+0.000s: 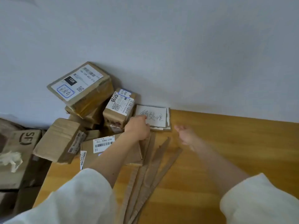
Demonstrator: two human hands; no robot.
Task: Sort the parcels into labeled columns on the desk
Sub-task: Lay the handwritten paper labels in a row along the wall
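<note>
Several brown cardboard parcels are piled at the desk's far left against the wall: a large one (80,85) marked 15H on top, a smaller one (119,108) with a barcode label, and a flat one (103,147) lying at the front. A small stack of handwritten label cards (155,117) lies by the wall. My left hand (138,128) rests on the stack's left edge, fingers closed on a card. My right hand (186,135) hovers blurred to the right of the cards, fingers apart, holding nothing.
Long corrugated cardboard strips (150,168) lie along the wooden desk (234,151) from the cards toward me. Off the desk's left edge stands a box marked SF (21,143) with crumpled plastic on it. A grey wall backs the desk.
</note>
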